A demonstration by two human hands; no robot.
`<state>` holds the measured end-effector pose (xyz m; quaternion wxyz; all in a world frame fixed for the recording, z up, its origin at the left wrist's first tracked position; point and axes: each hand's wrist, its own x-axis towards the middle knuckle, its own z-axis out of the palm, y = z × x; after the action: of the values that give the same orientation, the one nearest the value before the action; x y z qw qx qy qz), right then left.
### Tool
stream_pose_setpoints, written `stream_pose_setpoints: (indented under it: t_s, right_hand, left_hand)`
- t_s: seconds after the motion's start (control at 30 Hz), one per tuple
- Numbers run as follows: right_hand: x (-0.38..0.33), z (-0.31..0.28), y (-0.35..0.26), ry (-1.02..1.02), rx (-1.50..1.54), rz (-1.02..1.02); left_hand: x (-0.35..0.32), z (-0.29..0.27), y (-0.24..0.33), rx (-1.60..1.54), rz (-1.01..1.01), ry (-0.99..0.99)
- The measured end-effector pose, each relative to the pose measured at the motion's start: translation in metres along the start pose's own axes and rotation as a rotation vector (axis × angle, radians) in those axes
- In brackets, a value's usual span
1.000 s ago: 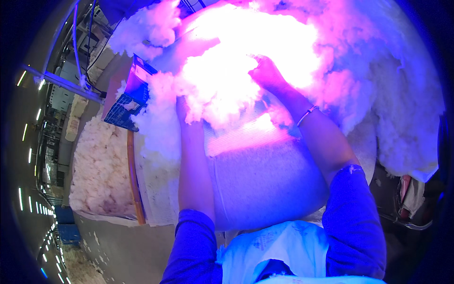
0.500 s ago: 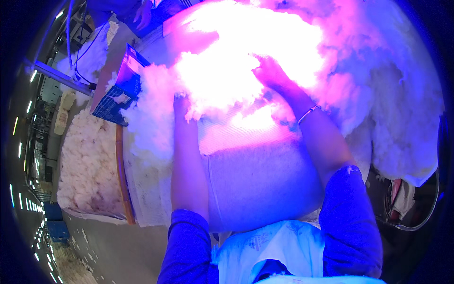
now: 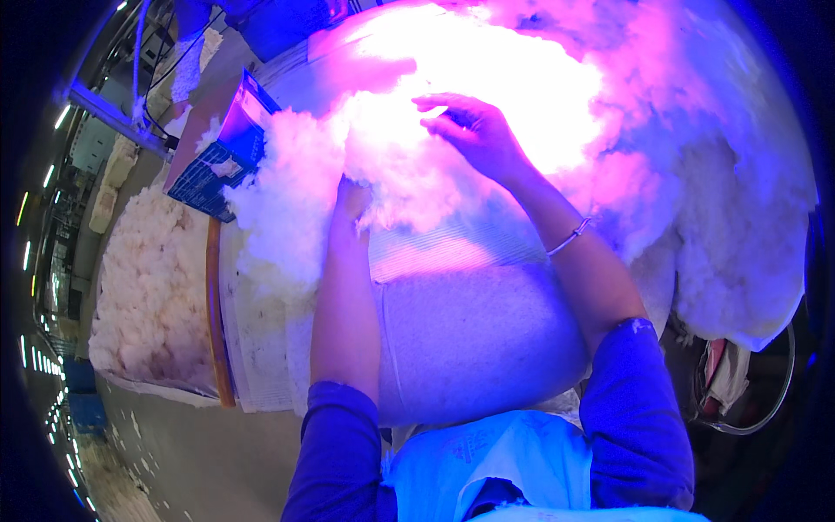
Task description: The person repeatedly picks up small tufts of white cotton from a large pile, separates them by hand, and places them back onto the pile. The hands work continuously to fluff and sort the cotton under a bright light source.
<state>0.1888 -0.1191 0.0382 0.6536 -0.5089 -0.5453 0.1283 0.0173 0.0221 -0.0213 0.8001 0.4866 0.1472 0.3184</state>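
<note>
A large heap of fluffy white fibre (image 3: 391, 148) covers the far part of the work surface, with strong pink and white glare over its middle. My left hand (image 3: 352, 198) reaches into the near left side of this heap, its fingers sunk in the fluff and hidden. Just above the heap is my right hand (image 3: 477, 137), pointing left. Its fingers stretch forward with the thumb apart from them. A bright white patch shows between thumb and fingertips; glare hides whether it is fibre or background. A thin bracelet (image 3: 570, 237) circles the right wrist.
A blue cardboard box (image 3: 217, 178) stands at the left of the heap. Beyond a brown wooden strip (image 3: 216, 313) lies more off-white fibre (image 3: 152, 304). Fibre drapes down the right side (image 3: 739, 261). A pale padded edge (image 3: 478, 331) lies before me. Another person (image 3: 283, 30) is at the far left.
My right hand has moved left, and its fingers and thumb now show more clearly. My left hand has shifted slightly right, bunching fibre between the hands.
</note>
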Motion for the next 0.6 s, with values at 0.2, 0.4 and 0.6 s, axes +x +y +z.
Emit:
stream_pose_setpoints:
  t_s: [0.2,0.4,0.6]
  right_hand:
    - [-0.008,0.0,0.008,-0.026,-0.171,0.139]
    - [-0.001,-0.017,0.007,0.116,-0.132,0.187]
    - [-0.001,-0.008,0.007,0.003,0.218,0.108]
  left_hand:
    - [0.013,0.011,0.0,0.155,0.029,0.032]
    - [0.007,0.048,0.065,0.473,0.594,0.177]
    - [0.002,0.074,0.052,0.945,0.654,-0.279]
